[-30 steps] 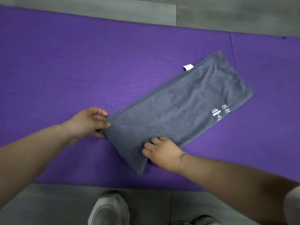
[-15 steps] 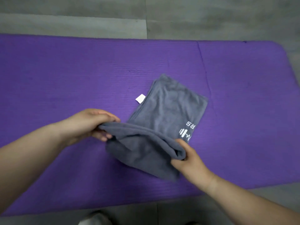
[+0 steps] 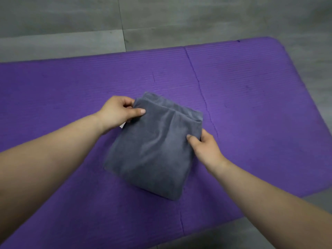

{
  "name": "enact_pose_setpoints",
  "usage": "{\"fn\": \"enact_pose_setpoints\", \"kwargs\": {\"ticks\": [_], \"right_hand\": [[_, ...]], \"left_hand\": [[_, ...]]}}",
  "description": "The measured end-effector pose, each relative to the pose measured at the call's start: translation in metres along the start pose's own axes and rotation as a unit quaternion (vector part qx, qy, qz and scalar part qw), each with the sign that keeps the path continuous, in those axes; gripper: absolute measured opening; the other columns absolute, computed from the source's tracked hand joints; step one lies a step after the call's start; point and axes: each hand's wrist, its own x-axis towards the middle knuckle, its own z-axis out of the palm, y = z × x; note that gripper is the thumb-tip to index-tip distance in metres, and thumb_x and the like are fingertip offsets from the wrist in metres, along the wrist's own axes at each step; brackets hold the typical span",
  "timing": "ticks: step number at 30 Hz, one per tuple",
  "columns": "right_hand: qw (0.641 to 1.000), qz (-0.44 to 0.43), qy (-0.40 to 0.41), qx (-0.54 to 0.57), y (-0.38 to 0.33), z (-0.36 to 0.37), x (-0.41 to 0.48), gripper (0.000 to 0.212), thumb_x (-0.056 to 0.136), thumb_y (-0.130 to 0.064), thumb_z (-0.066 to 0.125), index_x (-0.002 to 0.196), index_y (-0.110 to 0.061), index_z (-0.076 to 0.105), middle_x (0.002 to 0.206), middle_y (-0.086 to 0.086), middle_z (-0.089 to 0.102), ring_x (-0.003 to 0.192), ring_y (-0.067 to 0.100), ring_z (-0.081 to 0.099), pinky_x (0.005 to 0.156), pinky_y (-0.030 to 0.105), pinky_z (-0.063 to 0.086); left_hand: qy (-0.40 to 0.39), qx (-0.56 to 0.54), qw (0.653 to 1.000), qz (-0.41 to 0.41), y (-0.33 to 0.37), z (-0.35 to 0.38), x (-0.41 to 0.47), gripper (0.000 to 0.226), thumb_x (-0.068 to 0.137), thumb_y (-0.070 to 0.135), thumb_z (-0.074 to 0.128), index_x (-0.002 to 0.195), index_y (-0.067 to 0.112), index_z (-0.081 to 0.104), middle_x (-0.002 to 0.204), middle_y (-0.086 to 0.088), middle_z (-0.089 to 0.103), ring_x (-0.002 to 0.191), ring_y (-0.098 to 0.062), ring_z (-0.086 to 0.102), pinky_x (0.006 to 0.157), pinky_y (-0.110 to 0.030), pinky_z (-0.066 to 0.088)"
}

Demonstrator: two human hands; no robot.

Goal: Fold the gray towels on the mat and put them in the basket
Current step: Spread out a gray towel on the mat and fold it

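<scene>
Now the towel (image 3: 152, 150) lies folded on the mat (image 3: 251, 87); left hand (image 3: 116, 112) pinches its 11 o'clock corner, right hand (image 3: 204, 146) its 3 o'clock edge. Best square edges, press flat. Basket unseen.

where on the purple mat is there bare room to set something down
Bare purple mat: left of the left hand, the far strip by the floor, and right of the crease. Crowded: the middle, where the right hand and left hand grip the folded gray towel.
</scene>
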Motion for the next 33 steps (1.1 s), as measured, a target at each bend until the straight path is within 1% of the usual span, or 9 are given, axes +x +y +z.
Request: {"fn": "enact_pose_setpoints", "kwargs": {"ticks": [7,9,13,16,19,24,28,31,33], "right_hand": [[0.994,0.018,0.090,-0.061,-0.005,-0.007,0.035,0.029,0.084,0.001,0.045,0.063,-0.019,0.049,0.063,-0.008,0.051,0.061,0.008,0.046,0.052,0.010,0.037],[0.991,0.017,0.089,-0.102,-0.003,-0.009,0.036,0.021,0.084,0.000,0.046,0.071,-0.015,0.053,0.067,-0.005,0.054,0.073,0.015,0.049,0.055,0.017,0.036],[0.974,0.000,0.073,-0.213,0.002,-0.018,0.033,0.039,0.086,-0.009,0.055,0.123,-0.005,0.044,0.116,0.015,0.060,0.106,0.027,0.056,0.082,0.024,0.039],[0.944,-0.076,0.120,-0.297,0.005,-0.022,0.027,0.067,0.082,-0.011,0.059,0.141,-0.008,0.027,0.137,0.017,0.040,0.128,0.030,0.040,0.105,0.032,0.029],[0.834,-0.312,0.120,-0.440,0.017,-0.022,0.011,0.055,0.075,-0.022,0.050,0.128,-0.010,0.041,0.128,0.019,0.049,0.118,0.030,0.039,0.099,0.039,0.031],[0.673,-0.388,-0.126,-0.617,0.057,0.011,-0.047,0.086,0.052,-0.072,0.055,0.117,-0.017,0.052,0.121,0.009,0.063,0.118,0.026,0.045,0.102,0.046,0.035],[0.693,-0.282,-0.133,-0.650,0.061,0.021,-0.051,0.107,0.022,-0.059,0.078,0.114,-0.011,0.056,0.113,0.012,0.068,0.102,0.025,0.067,0.081,0.042,0.054],[0.702,-0.305,-0.115,-0.633,0.056,0.019,-0.042,0.082,0.019,-0.038,0.082,0.096,-0.011,0.072,0.103,0.010,0.072,0.091,0.023,0.071,0.071,0.035,0.058],[0.714,-0.306,-0.128,-0.616,0.048,0.020,-0.038,0.067,0.018,-0.034,0.082,0.081,-0.014,0.076,0.092,0.006,0.075,0.080,0.021,0.072,0.062,0.028,0.059]], "left_hand": [[0.063,-0.025,0.997,0.039,0.008,0.004,0.027,0.023,0.083,0.010,0.062,0.062,0.013,0.054,0.029,0.013,0.047,0.029,0.001,0.043,0.040,-0.006,0.037],[0.088,-0.031,0.995,0.024,0.005,0.010,0.032,0.001,0.085,0.008,0.059,0.086,0.008,0.059,0.034,0.012,0.052,0.036,0.002,0.050,0.052,-0.011,0.046],[0.087,0.158,0.975,0.127,-0.018,0.017,0.016,0.067,0.083,0.027,0.060,0.140,0.011,0.029,0.092,-0.002,0.058,0.071,-0.012,0.056,0.079,-0.028,0.045],[0.040,0.405,0.846,0.344,-0.045,0.011,-0.018,0.073,0.080,0.059,0.041,0.134,0.012,0.033,0.119,-0.019,0.059,0.104,-0.028,0.056,0.093,-0.037,0.043],[-0.080,0.498,0.763,0.404,-0.078,-0.001,-0.048,0.069,0.083,0.070,0.023,0.123,0.017,0.043,0.120,-0.016,0.062,0.113,-0.020,0.043,0.106,-0.029,0.021],[-0.097,0.584,0.712,0.379,-0.111,-0.010,-0.071,0.091,0.042,0.047,0.079,0.120,0.016,0.044,0.115,-0.010,0.067,0.111,-0.019,0.046,0.113,-0.022,0.002],[-0.114,0.588,0.728,0.334,-0.106,-0.009,-0.062,0.096,0.028,0.043,0.081,0.115,0.012,0.054,0.108,-0.009,0.070,0.094,-0.022,0.069,0.110,-0.028,0.014],[-0.061,0.586,0.708,0.388,-0.103,-0.008,-0.066,0.043,0.062,0.031,0.059,0.099,0.013,0.071,0.099,-0.004,0.073,0.086,-0.020,0.071,0.114,-0.025,0.010],[-0.052,0.585,0.712,0.384,-0.097,-0.006,-0.068,0.041,0.067,0.021,0.039,0.087,0.014,0.075,0.090,-0.002,0.075,0.080,-0.017,0.072,0.112,-0.024,0.014]]}}
